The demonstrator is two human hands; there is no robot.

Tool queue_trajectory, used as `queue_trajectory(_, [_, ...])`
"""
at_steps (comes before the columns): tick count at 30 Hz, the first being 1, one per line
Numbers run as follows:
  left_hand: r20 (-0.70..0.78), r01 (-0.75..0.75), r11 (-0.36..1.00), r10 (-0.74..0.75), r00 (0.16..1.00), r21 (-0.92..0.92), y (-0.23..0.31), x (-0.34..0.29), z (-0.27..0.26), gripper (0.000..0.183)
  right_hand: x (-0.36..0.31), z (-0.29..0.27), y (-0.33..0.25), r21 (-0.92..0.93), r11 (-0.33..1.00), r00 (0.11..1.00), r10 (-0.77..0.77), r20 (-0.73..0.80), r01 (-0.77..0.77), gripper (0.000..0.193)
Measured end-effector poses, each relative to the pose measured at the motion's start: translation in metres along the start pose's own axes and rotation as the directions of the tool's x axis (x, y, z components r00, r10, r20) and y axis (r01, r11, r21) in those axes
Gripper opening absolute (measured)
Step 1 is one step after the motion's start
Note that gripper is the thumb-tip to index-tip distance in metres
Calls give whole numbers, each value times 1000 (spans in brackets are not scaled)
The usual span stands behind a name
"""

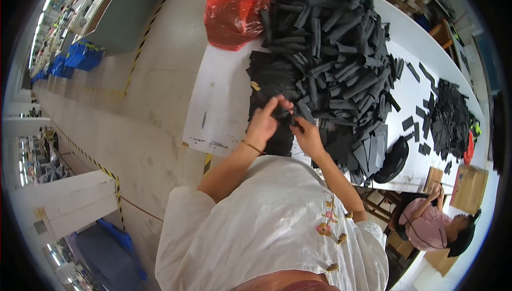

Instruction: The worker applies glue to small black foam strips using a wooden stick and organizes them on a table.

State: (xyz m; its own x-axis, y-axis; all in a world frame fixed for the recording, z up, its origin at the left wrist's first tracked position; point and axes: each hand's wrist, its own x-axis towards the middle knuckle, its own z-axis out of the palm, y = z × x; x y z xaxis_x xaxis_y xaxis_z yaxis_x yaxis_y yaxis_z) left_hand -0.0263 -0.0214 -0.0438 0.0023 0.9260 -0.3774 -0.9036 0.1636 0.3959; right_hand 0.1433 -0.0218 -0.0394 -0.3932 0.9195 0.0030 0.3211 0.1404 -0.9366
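Observation:
My left hand (264, 124) is over a flat layer of dark fabric-like pieces (271, 72) at the table's near edge. Its fingers are bent and close together, and what lies between them is too small to make out. Just to its right, my right hand (308, 137) pinches a small dark grey strip (304, 112) between thumb and fingers. The fingertips of both hands nearly meet. A large heap of folded or rolled dark grey strips (341, 45) rises beyond and right of my hands. A small tan piece (255, 85) lies on the flat layer.
A red plastic bag (237, 11) stands at the far left of the white table (213, 85). Flat grey pieces (370, 149), a black rounded item (393, 161) and another dark pile (450, 117) are to the right. A person in pink (426, 219) sits at the right.

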Motion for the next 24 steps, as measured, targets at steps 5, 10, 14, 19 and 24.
queue_trajectory(5, [-226, -151, 988, 141, 964, -29, 1, 2, 25, 24, -1, 15, -20, -262, 962, 974, -134, -180, 83, 14])
queue_trajectory(10, [-357, -370, 923, 382, 853, 103, 55, 34, 3, 22, -70, -22, 1, -224, 970, 986, 123, 113, -96, 11])
queue_trajectory(14, [-372, -460, 877, 476, 797, 136, 98, 50, 7, 26, -112, -75, 7, -210, 953, 949, 257, 182, -218, 16])
queue_trajectory(19, [-436, -336, 942, 309, 845, 18, 46, 62, 24, 22, -16, -23, -32, -20, 991, 976, -135, -174, 133, 45])
queue_trajectory(24, [-359, -33, 986, -29, 933, -165, -1, 50, -2, 12, 25, 0, -21, 28, 995, 973, -89, -214, 97, 15])
